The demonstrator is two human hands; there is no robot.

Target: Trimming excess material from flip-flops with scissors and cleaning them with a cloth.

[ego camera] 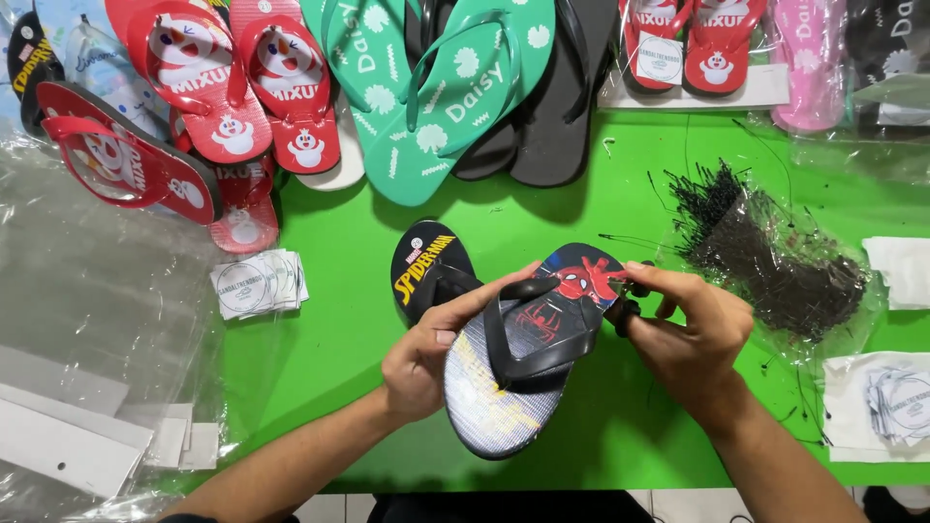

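Both bare forearms enter from the bottom edge of the frame and converge toward the lower centre. The left forearm runs up from the lower left at a slant, wrist straight. The left hand (418, 360) sits just left of centre, palm turned inward, its thumb stretched up and to the right while the other fingers (444, 338) curl underneath in a grip. The right forearm rises from the lower right corner, wrist bent slightly inward. The right hand (690, 334) lies right of centre, back toward the camera, its fingers (647, 278) pinched together and pointing left. The two hands stay apart, at about the same height.
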